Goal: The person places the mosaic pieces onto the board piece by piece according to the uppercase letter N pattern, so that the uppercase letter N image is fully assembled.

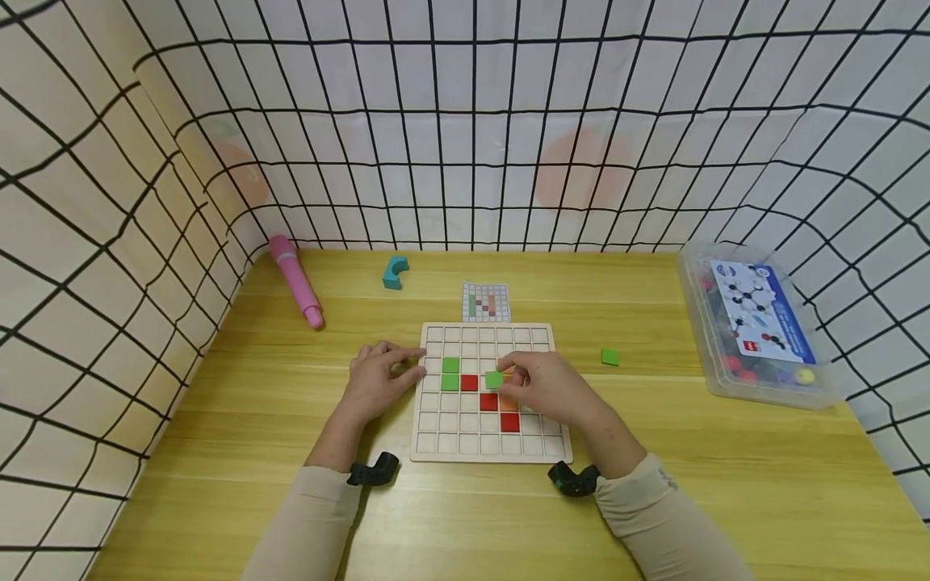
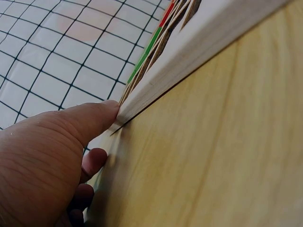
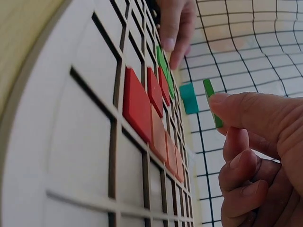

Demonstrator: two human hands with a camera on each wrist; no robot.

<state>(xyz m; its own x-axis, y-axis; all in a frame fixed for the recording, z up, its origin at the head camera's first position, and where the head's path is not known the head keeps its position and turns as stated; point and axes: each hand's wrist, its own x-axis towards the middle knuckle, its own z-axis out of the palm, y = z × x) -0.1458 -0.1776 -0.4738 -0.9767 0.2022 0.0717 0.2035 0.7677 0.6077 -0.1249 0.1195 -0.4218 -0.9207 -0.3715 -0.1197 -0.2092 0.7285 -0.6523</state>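
A square wooden grid board (image 1: 465, 442) lies flat on the table. My right hand (image 1: 546, 389) pinches a green tile (image 3: 211, 101) between thumb and forefinger, raised over the board's middle. Two green tiles (image 1: 450, 382) sit one above the other in the left part of the grid. Red tiles (image 1: 510, 422) step down diagonally to the right, and orange tiles (image 3: 158, 126) form a column beside them, partly covered by my right hand in the head view. At the board's left edge my left hand (image 1: 373, 379) rests with thumb and forefinger extended, the thumb (image 2: 102, 116) touching the rim.
A small printed pattern card (image 1: 487, 304) lies just behind the board. One loose green tile (image 1: 609, 357) is to its right. Farther out are a clear plastic box (image 1: 734, 387), a teal curved block (image 1: 393, 273) and a pink pen-like stick (image 1: 296, 281). Wire mesh (image 1: 472, 137) encloses the table.
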